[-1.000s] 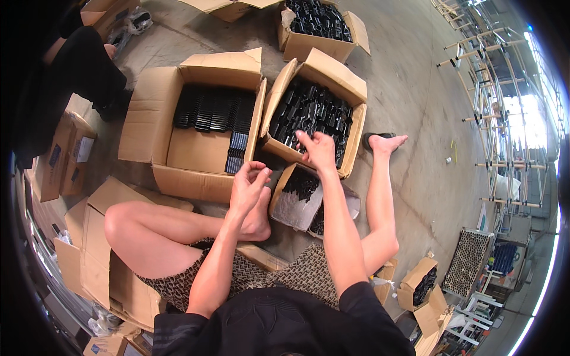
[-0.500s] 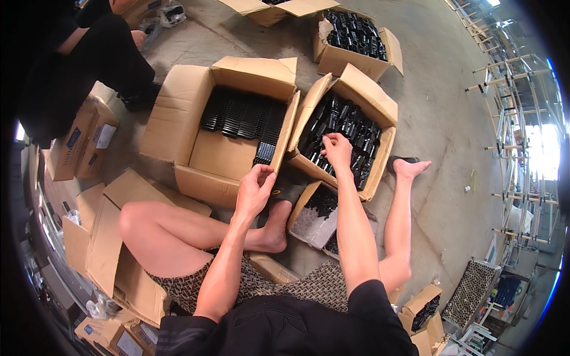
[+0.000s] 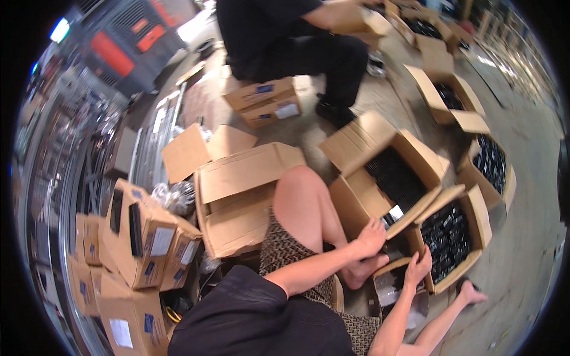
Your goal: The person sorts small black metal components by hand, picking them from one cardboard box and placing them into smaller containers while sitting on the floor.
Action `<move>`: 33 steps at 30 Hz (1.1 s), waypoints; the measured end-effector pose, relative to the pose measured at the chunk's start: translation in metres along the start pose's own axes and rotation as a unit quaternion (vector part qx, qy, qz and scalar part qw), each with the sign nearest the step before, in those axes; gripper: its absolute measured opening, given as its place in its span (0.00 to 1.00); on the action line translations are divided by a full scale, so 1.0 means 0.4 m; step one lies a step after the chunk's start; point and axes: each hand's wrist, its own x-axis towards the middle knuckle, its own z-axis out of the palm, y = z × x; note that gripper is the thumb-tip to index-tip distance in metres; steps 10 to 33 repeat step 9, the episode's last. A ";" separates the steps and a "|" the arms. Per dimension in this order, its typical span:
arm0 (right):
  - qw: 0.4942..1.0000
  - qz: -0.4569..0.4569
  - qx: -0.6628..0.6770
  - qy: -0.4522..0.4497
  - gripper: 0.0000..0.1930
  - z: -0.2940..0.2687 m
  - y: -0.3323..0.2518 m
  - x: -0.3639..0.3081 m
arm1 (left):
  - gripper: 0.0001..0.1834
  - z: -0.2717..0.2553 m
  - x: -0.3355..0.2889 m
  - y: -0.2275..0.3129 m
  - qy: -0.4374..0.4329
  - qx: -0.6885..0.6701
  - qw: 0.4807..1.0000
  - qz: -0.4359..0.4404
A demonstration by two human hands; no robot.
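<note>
My left hand (image 3: 372,237) is at the near edge of an open cardboard box (image 3: 350,206), its fingers curled together. What they hold, if anything, does not show. Inside that box, rows of slim black plastic parts (image 3: 395,183) lie side by side. My right hand (image 3: 418,271) is raised at the near left corner of a second cardboard box (image 3: 482,228), fingers bent close to its wall. Anything in those fingers is too blurred to make out. The second box holds a heap of shiny black parts (image 3: 445,244). Below my hands sits a smaller grey-lined box (image 3: 389,289).
An empty open box (image 3: 237,184) lies left of my bent knee. Stacked cartons (image 3: 157,243) stand farther left, near metal profiles (image 3: 53,207). Another person in black (image 3: 279,41) sits beyond. More boxes of black parts (image 3: 490,166) line the right.
The view has swung left, so the boxes appear farther right. My right hand has come out of the heap of black parts toward the box's near left corner. My left hand stays by its box's edge.
</note>
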 end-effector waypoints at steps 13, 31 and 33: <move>0.995 0.033 -0.071 -0.059 0.35 -0.032 0.122 -0.017 | 0.28 0.081 -0.015 0.042 0.078 0.006 0.997 -0.013; 0.995 0.033 -0.071 -0.059 0.35 -0.032 0.122 -0.017 | 0.28 0.081 -0.015 0.042 0.078 0.006 0.997 -0.013; 0.995 0.033 -0.071 -0.059 0.35 -0.032 0.122 -0.017 | 0.28 0.081 -0.015 0.042 0.078 0.006 0.997 -0.013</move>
